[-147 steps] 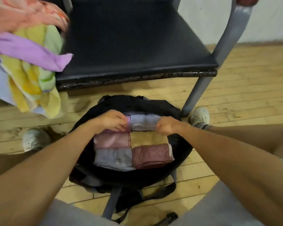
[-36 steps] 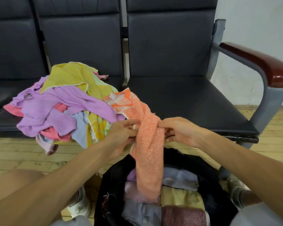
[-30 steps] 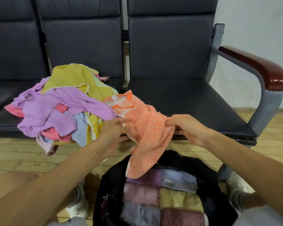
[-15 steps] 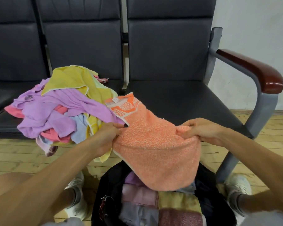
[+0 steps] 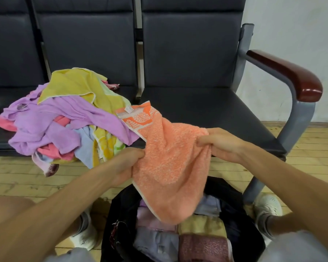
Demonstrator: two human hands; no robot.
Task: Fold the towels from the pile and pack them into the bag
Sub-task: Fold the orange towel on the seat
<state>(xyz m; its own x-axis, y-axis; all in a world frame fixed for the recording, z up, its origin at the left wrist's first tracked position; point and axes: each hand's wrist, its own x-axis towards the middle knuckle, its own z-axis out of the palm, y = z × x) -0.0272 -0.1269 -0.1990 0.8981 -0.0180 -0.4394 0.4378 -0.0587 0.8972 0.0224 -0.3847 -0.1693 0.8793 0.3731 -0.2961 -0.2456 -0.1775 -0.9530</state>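
Orange towel (image 5: pixel 170 167) hangs spread between your hands: your left hand (image 5: pixel 128 160) pinches one edge, your right hand (image 5: pixel 222 144) grips the other, likely to square it for folding. The bag (image 5: pixel 120 210) sits open below them, the pile (image 5: pixel 64 120) beyond your left.

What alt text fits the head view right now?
The left hand and right hand grip an orange towel, holding it above an open black bag on the floor that contains folded towels. A loose pile of purple, yellow and pink towels lies on the dark bench behind, to the left.
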